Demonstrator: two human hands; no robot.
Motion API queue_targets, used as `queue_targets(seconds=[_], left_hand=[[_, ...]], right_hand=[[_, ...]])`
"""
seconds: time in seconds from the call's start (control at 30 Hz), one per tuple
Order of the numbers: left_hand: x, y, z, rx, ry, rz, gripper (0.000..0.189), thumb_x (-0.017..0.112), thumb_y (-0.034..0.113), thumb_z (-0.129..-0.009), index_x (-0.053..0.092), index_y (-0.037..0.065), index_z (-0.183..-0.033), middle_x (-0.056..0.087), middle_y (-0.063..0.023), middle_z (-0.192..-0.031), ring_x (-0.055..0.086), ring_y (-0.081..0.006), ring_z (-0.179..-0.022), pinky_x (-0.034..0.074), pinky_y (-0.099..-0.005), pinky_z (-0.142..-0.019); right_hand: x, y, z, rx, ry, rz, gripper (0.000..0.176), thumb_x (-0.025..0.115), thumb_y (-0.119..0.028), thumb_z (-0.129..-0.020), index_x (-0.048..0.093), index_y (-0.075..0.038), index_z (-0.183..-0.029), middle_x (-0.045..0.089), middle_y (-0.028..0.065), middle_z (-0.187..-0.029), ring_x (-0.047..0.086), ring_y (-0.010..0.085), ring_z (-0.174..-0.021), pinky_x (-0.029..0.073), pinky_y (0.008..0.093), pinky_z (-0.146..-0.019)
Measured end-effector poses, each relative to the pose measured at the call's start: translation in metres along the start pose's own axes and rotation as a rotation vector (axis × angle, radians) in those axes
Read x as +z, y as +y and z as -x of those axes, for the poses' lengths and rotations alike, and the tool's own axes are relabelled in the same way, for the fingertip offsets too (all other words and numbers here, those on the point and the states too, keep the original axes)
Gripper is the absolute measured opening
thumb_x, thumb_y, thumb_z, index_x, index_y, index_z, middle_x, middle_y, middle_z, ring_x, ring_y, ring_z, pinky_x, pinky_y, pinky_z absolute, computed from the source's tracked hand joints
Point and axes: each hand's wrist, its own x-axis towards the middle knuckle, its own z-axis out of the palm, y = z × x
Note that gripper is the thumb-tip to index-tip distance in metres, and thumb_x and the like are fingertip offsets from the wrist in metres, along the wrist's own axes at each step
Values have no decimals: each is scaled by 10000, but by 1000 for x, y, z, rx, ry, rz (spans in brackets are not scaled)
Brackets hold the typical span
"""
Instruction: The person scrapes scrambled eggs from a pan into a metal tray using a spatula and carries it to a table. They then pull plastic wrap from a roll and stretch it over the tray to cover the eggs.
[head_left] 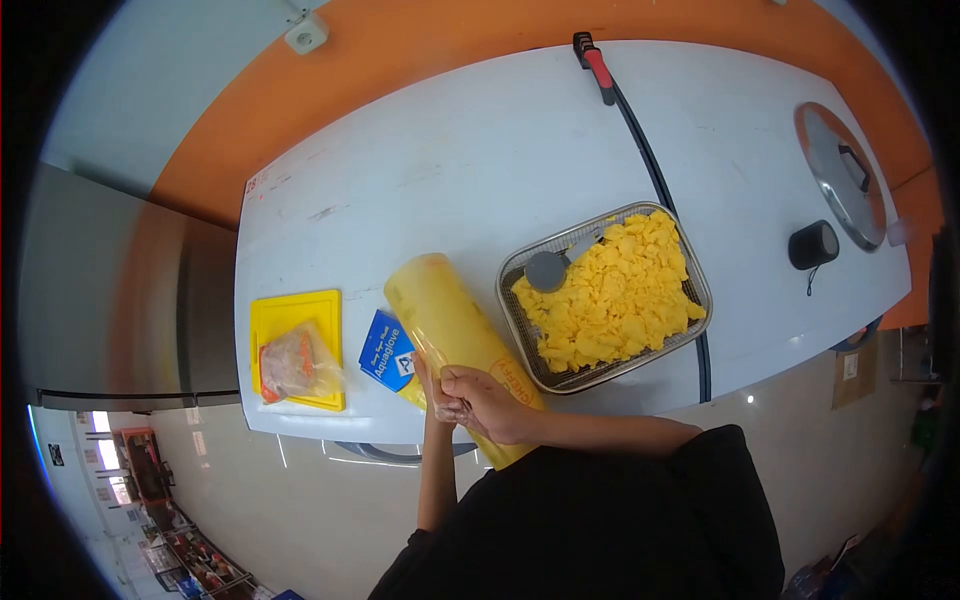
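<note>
A large yellow roll of cling film (455, 318), with red lettering near its lower end, lies tilted at the front edge of the table. My right hand (493, 404) is closed in a fist over the lower part of the roll, gripping the film. Against it, my left hand (432, 390) is at the roll's left side, closed on the film, its fingers partly hidden. Beside the left hand lies a blue Aquaglove packet (385, 347). To the right of the roll stands a wire-mesh basket (533, 372) of yellow pieces (615, 295), with a grey round-ended tool (546, 271) in it.
A yellow cutting board (292, 304) at the left bears a plastic bag (296, 365). A black-and-red knife sharpener (598, 70) lies at the far edge. On the right are a metal lid (838, 180) and a small black cylinder (813, 245). A dark strip (645, 145) crosses the white table (430, 190).
</note>
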Motion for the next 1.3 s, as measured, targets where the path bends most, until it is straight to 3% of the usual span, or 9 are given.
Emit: queue_targets(seconds=[0.23, 0.4, 0.53, 0.63, 0.87, 0.93, 1.07, 1.13, 1.3], left_hand=[[-41, -10, -22, 535, 31, -904, 658, 313, 522, -900, 562, -22, -625, 519, -133, -495, 526, -256, -472, 406, -362, -481], [30, 90, 34, 590, 133, -1123, 246, 552, 268, -846, 593, 26, -850, 589, -132, -697, 551, -261, -596, 437, -336, -554], [102, 140, 67, 1337, -387, -1600, 187, 604, 76, -733, 584, 53, -917, 510, -125, -1156, 479, -258, -1090, 261, -456, -993], [109, 148, 40, 1284, -760, -1680, 172, 532, 5, -763, 579, 62, -919, 548, -124, -1113, 481, -271, -1117, 119, -525, -1053], [68, 160, 0, 1168, -735, -971, 70, 503, 88, -832, 532, 32, -802, 557, -111, -778, 544, -226, -786, 228, -523, -1035], [65, 160, 3, 1323, -614, -592, 211, 490, 205, -885, 477, 37, -757, 468, -68, -684, 443, -161, -619, 436, -437, -867], [74, 173, 9, 1427, -628, -394, 328, 479, 334, -901, 431, 49, -745, 410, -42, -603, 355, -121, -503, 430, -288, -519], [86, 187, 7, 1510, -506, -371, 400, 472, 421, -888, 411, 47, -759, 347, -25, -527, 292, -98, -426, 211, -236, -383], [145, 227, 20, 1590, -540, -200, 407, 489, 432, -876, 412, 43, -784, 342, -18, -506, 263, -78, -394, 161, -235, -370]], right_hand=[[3, -15, -6, -39, 47, -89, 220, 368, -124, -881, 313, -97, -670, 336, 2, -645, 307, 94, -563, 314, 227, -577], [13, -20, 1, -37, 5, -117, 227, 379, -137, -883, 312, -105, -668, 334, -6, -642, 296, 85, -552, 295, 223, -558], [29, -20, 0, -47, -24, -72, 222, 390, -143, -881, 311, -112, -676, 327, -8, -643, 282, 82, -547, 277, 217, -543], [30, -25, -3, -66, -69, -35, 220, 392, -147, -880, 308, -115, -679, 326, -9, -647, 276, 85, -550, 274, 217, -539], [62, -31, -9, -100, -234, 10, 223, 389, -159, -881, 300, -109, -684, 332, -5, -651, 270, 88, -551, 283, 222, -532], [76, -30, -10, -104, -276, -14, 222, 389, -160, -881, 298, -107, -686, 335, -4, -652, 271, 88, -552, 285, 221, -531], [103, -37, -5, -92, -345, -35, 204, 386, -165, -886, 320, -106, -702, 350, 2, -657, 284, 88, -555, 287, 213, -530], [118, -42, -8, -115, -381, -5, 201, 387, -177, -892, 333, -103, -713, 363, 6, -663, 293, 87, -556, 293, 211, -532], [158, -80, 0, -198, -416, 45, 227, 379, -230, -911, 367, -93, -731, 398, 6, -681, 343, 78, -567, 329, 198, -554]])
